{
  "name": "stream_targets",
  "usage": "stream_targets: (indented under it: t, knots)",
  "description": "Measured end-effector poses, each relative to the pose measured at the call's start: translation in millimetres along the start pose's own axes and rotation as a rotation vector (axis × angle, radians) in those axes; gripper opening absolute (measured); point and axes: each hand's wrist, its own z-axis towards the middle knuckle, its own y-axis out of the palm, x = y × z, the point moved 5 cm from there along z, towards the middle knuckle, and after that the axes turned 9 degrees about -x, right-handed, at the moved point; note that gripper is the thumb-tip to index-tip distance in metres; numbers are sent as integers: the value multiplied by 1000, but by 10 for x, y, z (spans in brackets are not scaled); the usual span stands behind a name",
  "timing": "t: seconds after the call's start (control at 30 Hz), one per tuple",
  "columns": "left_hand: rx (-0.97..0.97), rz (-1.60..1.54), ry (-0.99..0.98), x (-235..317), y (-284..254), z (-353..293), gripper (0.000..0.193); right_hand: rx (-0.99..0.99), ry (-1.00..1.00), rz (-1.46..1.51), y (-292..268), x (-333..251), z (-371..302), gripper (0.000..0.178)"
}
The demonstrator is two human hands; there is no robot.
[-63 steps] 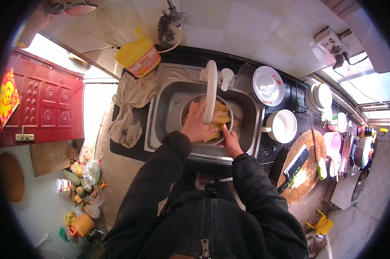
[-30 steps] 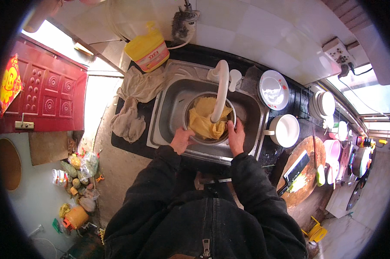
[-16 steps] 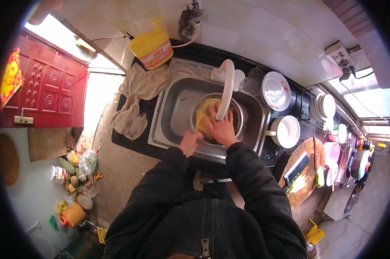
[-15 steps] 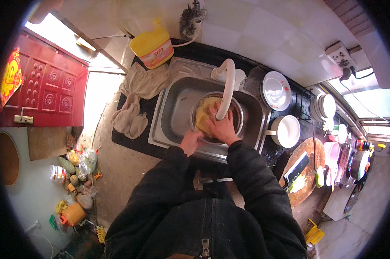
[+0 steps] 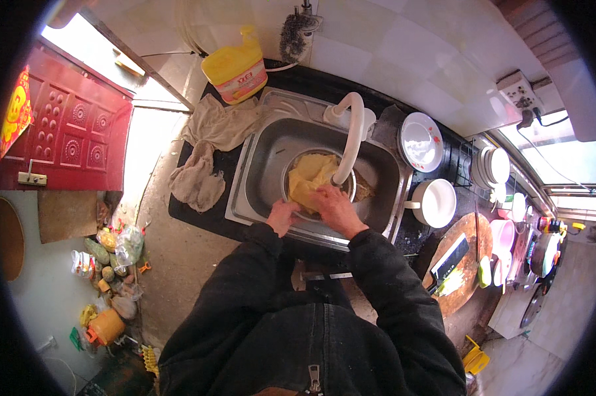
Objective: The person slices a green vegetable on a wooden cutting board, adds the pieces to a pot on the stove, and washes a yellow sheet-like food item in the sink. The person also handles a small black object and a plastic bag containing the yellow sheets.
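Note:
A round steel bowl (image 5: 286, 187) stands in the sink (image 5: 258, 173) under the curved white faucet (image 5: 355, 135). In it lies a soft yellow sheet (image 5: 306, 177), crumpled and folded; its exact kind I cannot make out. My left hand (image 5: 283, 216) is closed at the bowl's near left rim, with its fingertips partly hidden. My right hand (image 5: 338, 210) reaches over the near right side of the bowl, its bent fingers gripping the sheet's edge. Something brown (image 5: 364, 190) shows on the sink floor, right of the bowl.
Grey rags (image 5: 202, 175) and a yellow jug (image 5: 235, 72) are left of the sink. On the right are a white plate (image 5: 421, 142), a white handled pot (image 5: 438, 202) and a round chopping board (image 5: 466, 297) bearing a cleaver (image 5: 451, 261). A red door (image 5: 80, 125) stands far left.
The bowl has shifted left in the sink, uncovering the brown thing beside it. My right hand has drawn back toward me, and more of the yellow sheet shows. My left hand has moved slightly left.

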Motion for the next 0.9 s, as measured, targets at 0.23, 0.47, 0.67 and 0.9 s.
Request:
stream_targets:
  t: [0.23, 0.47, 0.67, 0.9]
  knots:
    - [-151, 27, 141, -79, 51, -26, 22, -148, 20, -72, -26, -171, 227, 47]
    - [-42, 30, 22, -27, 163, -22, 29, -203, 89, -132, -50, -23, 274, 47]
    - [-78, -133, -31, -76, 157, -55, 31, 101, 280, 499, -330, 487, 52, 31]
    - [-91, -90, 0, 18, 95, 8, 33, 480, 245, 328, -966, 745, -43, 28]
